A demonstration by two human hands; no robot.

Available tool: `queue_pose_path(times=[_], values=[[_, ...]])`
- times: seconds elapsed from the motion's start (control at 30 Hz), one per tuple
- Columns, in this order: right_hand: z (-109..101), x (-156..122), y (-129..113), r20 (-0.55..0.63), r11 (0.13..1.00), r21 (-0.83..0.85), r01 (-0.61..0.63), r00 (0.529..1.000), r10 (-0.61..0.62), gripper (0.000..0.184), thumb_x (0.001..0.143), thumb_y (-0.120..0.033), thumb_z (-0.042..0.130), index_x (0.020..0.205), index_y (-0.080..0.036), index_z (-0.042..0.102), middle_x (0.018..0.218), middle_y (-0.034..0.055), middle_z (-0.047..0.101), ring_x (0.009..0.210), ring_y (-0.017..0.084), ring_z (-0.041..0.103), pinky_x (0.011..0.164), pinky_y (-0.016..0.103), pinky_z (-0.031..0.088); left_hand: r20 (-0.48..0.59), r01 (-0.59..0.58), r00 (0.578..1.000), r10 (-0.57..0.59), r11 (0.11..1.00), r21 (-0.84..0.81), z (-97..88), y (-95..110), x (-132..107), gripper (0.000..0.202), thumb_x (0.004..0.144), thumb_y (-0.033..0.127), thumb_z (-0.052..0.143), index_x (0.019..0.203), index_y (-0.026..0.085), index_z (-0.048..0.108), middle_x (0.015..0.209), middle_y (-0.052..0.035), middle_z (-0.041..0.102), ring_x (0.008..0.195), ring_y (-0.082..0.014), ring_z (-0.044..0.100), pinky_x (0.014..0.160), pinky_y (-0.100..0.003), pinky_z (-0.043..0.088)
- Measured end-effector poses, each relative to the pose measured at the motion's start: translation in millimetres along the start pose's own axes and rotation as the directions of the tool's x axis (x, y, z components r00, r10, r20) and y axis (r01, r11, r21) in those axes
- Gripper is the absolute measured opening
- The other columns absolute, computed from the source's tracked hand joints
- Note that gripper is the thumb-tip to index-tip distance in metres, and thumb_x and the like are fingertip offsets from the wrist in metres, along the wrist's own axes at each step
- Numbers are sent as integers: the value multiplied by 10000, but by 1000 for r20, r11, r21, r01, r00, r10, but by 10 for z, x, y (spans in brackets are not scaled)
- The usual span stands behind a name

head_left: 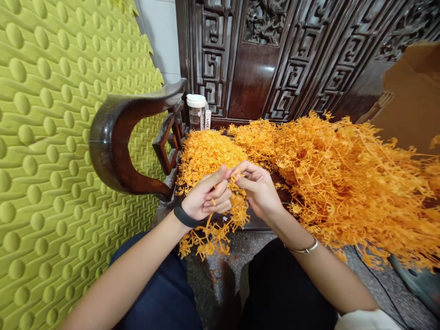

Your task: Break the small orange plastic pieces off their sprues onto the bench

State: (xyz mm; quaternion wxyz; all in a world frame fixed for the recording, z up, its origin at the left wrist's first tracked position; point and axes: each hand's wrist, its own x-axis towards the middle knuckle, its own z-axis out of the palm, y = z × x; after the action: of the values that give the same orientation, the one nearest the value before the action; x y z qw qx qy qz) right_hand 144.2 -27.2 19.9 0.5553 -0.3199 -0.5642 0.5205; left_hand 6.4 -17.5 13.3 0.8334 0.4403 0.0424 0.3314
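Observation:
In the middle of the head view, my left hand [208, 197] is closed round the stem of an orange artificial flower sprig [213, 238], whose branched tips hang down below the fist. My right hand [258, 185] pinches a small orange piece at the top, with its fingertips meeting my left thumb and forefinger. Whether that piece is joined to the sprig is hidden by the fingers. Just behind both hands lies a heap of orange florets [209, 151]. A large bundle of orange sprigs [347, 174] spreads to the right of my right hand.
A dark carved wooden bench back [252, 82] rises behind the heap. Its curved armrest [110, 137] stands at left, before a yellow-green textured panel [51, 160]. A lidded clear cup [196, 112] sits at the back. Torn cardboard [409, 91] leans at right; a cable [378, 284] crosses the floor.

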Motion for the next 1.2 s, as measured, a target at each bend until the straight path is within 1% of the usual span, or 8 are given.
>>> queue_pose_path(times=[0.13,0.27,0.4,0.6,0.73,0.93,1.1,1.2], values=[[-20,7,5,9,1000,16,-4,1000,4,89,692,-261,669,662,-222,595,701,-5,669,732,147,626,780,330,489,12,13,1000,-13,1000,4,5,-2,-2,671,837,502,476,358,141,176,285,68,164,216,-5,159,312,-177,142],[-36,19,29,2,1000,24,-11,1000,11,72,697,-246,665,661,-222,607,699,-4,669,758,152,631,783,322,485,3,23,1000,-23,999,-47,3,-1,-6,646,864,467,449,375,148,173,294,72,169,219,-8,159,319,-181,148],[-41,26,40,27,999,42,-19,999,18,66,703,-226,649,657,-218,603,674,-15,645,723,132,614,762,297,475,14,30,999,-29,997,-76,13,5,-10,639,872,456,442,380,148,174,299,71,183,222,-7,165,324,-179,153],[-54,61,76,44,991,57,-118,992,116,111,665,-276,654,643,-211,567,628,-17,593,631,131,566,691,305,477,13,51,999,-50,995,-82,-4,10,-5,619,875,428,452,392,148,183,310,78,174,231,-6,164,332,-167,168],[-83,89,120,74,968,160,-194,980,184,118,628,-253,690,631,-205,582,642,-19,588,609,115,549,699,298,475,17,55,998,-54,995,-83,-37,12,5,610,880,429,440,401,149,186,313,78,177,234,-9,165,335,-168,164],[-102,97,115,125,901,315,-297,955,270,97,581,-173,711,591,-178,615,623,-32,574,600,85,526,728,255,474,23,75,997,-73,994,-83,-48,-1,15,614,897,435,396,403,147,174,311,78,170,232,-10,160,347,-179,158],[-135,100,98,173,885,322,-337,940,295,88,612,-133,690,584,-169,615,594,-41,575,576,72,535,690,231,486,38,79,996,-75,992,-95,-57,-22,6,612,909,428,367,401,147,175,308,77,169,229,-11,136,341,-181,145],[-246,138,52,169,894,322,-313,948,271,55,661,-179,670,633,-173,623,611,-18,630,604,105,592,740,280,508,98,117,989,-107,987,-108,-52,-68,-12,616,902,442,377,397,150,180,307,75,175,228,-12,138,333,-179,142]])
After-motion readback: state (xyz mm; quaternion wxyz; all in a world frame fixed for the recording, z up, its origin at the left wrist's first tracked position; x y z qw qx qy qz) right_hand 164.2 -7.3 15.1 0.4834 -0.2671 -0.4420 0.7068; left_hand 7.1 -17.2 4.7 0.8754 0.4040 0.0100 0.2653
